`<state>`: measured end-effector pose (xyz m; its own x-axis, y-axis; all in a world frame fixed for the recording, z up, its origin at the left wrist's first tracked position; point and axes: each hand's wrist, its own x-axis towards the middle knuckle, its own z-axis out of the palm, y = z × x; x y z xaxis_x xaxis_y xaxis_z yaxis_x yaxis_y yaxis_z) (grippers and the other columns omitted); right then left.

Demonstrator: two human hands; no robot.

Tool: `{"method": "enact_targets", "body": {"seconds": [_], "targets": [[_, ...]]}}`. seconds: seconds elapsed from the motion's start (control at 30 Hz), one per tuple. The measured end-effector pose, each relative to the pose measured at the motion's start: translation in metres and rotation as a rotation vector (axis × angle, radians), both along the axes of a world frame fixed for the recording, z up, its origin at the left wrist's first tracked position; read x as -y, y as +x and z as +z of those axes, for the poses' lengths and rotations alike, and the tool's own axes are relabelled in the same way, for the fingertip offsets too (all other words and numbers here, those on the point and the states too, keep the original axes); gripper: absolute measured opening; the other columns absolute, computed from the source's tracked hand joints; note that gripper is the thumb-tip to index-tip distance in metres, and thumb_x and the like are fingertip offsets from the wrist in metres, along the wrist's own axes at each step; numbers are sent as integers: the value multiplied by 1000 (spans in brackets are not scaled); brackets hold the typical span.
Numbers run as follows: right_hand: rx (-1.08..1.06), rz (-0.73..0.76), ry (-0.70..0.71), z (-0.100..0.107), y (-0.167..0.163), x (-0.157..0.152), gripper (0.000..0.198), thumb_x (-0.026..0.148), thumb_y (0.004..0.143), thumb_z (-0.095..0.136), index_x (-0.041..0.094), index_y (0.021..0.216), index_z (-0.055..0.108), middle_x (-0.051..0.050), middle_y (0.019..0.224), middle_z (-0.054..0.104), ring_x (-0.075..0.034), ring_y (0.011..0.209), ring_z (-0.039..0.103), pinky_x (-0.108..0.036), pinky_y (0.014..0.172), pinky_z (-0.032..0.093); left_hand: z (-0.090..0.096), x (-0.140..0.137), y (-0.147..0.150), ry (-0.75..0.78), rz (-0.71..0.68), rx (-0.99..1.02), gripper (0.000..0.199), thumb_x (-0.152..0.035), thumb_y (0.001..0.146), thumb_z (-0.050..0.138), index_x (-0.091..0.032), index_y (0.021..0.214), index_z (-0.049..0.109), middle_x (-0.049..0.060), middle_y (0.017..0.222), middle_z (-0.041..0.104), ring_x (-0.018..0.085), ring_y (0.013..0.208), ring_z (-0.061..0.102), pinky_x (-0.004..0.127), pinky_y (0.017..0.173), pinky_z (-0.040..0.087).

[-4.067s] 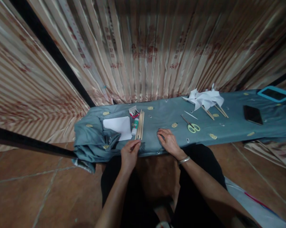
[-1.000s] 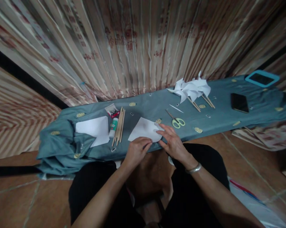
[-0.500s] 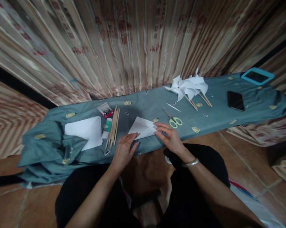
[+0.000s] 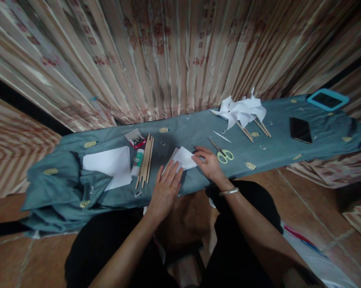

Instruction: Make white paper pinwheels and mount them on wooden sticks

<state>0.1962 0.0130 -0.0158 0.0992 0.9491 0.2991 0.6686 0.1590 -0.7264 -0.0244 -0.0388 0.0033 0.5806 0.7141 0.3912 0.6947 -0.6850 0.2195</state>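
Now the folded paper (image 4: 184, 157), on the table (image 4: 195, 134) left of the scissors (image 4: 220, 151), should be light and easily creased, best held by edges; the left hand (image 4: 165, 190) lies flat-fingered on it, while the right hand (image 4: 210, 164) curls at its right corner, pinching or not I cannot tell.

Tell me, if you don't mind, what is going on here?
A person is handling a folded piece of white paper with both bare hands. The left hand lies flat over its near left edge, while the right hand touches its right corner. A glue stick and wooden sticks lie to the left; scissors and white paper pinwheels lie to the right.
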Motion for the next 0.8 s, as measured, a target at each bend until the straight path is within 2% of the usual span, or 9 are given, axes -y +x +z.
{"method": "enact_targets", "body": {"seconds": [0.13, 0.33, 0.8], "targets": [[85, 7, -5, 4, -6, -3, 11, 28, 83, 62, 23, 83, 72, -10, 121, 68, -28, 114, 62, -46, 101, 46, -2, 7, 11, -27, -18, -97, 48, -19, 93, 46, -12, 140, 43, 17, 149, 46, 31, 144, 33, 58, 115, 29], [144, -1, -39, 4, -13, -8, 12, 27, 85, 60, 21, 86, 72, -12, 124, 66, -30, 118, 59, -48, 104, 43, -6, 7, 12, -80, -3, -117, 53, -26, 91, 53, -11, 141, 43, 19, 150, 44, 32, 144, 33, 56, 116, 29], [127, -69, 61, 0, -21, -10, 8, 23, 81, 61, 21, 80, 68, -11, 116, 69, -29, 114, 60, -47, 102, 44, -4, 4, 10, -131, 2, -148, 58, -32, 92, 52, -8, 143, 40, 20, 150, 44, 33, 143, 34, 53, 116, 30]]}}
